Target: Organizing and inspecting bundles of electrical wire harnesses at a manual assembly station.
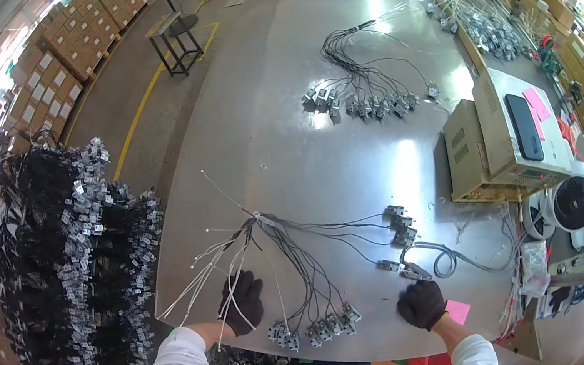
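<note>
I've got the left hand [242,301], black glove, resting on the white leads of the wire harness [281,251], fingers curled narrow over the strands; can't tell if they're actually pinched. Right hand [421,304], also gloved, sits fist-like near the surface's front edge, touching a pink sticky note [457,310], w/ a grey cable [443,261] just above it; grip unclear. Harness fans out between both hands on the steel surface [302,149], connector blocks [316,329] nr the front edge. Second harness [369,87] lies well apart, farther back. Beige test box [503,137] at right, rack of hung harnesses [76,267] at left.
</note>
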A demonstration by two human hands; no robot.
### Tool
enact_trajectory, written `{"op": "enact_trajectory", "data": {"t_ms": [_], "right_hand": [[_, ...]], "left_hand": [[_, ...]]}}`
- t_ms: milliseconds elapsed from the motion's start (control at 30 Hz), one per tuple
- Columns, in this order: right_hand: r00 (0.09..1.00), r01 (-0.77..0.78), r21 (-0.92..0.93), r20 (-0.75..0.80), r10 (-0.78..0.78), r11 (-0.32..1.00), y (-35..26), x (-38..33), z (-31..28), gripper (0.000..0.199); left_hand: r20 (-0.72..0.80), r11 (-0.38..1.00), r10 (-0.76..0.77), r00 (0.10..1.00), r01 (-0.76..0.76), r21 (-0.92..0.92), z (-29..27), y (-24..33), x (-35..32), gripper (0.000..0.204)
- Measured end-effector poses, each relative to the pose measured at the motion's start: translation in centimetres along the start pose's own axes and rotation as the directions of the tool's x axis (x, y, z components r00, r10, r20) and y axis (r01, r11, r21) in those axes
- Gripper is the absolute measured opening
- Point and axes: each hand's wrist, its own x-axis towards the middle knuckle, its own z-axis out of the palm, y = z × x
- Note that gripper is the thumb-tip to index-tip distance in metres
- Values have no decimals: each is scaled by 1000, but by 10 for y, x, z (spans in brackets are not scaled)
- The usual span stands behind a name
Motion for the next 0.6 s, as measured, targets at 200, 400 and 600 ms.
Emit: {"op": "enact_trajectory", "data": {"t_ms": [200, 400, 600], "right_hand": [[992, -94, 28, -87, 96, 995, 41, 0, -8, 20], [903, -347, 6, -269, 336, 938, 61, 7, -5, 21], [698, -648, -53, -440, 564, 760, 21, -16, 23, 26]], "left_hand": [[21, 999, 37, 999, -36, -11, 4, 2, 0, 58], [49, 996, 85, 995, -85, -2, 9, 63, 76, 59], [-107, 890, 388, 916, -342, 301, 59, 31, 34, 64]]}}
